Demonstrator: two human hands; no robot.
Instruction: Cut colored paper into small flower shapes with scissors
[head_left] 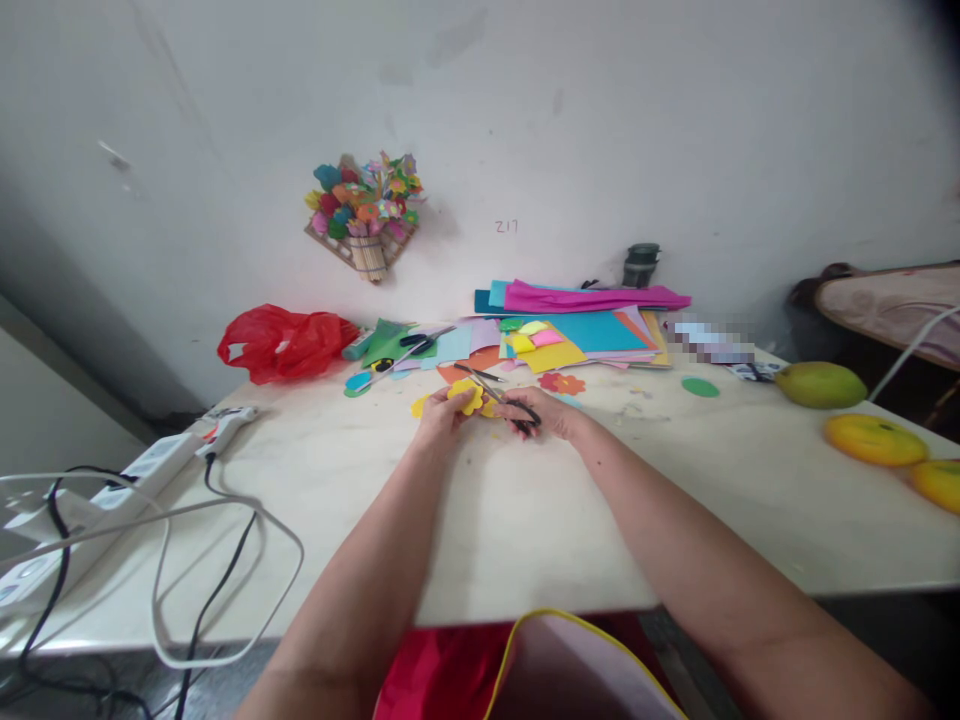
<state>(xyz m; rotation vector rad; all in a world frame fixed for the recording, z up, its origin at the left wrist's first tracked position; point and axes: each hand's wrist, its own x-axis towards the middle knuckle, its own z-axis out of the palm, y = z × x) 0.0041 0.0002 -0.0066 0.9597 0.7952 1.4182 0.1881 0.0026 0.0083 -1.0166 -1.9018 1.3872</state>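
Two hands up over the table (pixel 510 530) in the head view. Left hand (pixel 442 412) has its fingers pinched tight on a yellow flower cutout (pixel 466 396), thumb on top, paper or foam, can't tell which. Right hand (pixel 534 412) has its fingers curled around the black handles of the scissors (pixel 491 389), blades pointing up-left, just beside the flower. Can't tell how far apart the blades are, too small

Main risk imo: left fingertips are v close to those blades, so if the cutout twists in that pinch, a snip could nick a finger or lop off a petal. Cause would be a small floppy piece w/ not much edge to hold. Another yellow piece (pixel 420 405) pokes out left of the left hand (held or just lying there, dunno), so it could get bent or crushed if the hand presses down

Other stuff: a dark pen-like thing (pixel 478 372) sits near the blade tips, prob easy to knock. Red-orange flower cutouts (pixel 562 384) lie loose near the right hand, a wrist swing could scatter them. Off to the left there's a power strip (pixel 161 460) and a looped white cable (pixel 300 550), well apart from the hands, but a snagged elbow could yank it tbh
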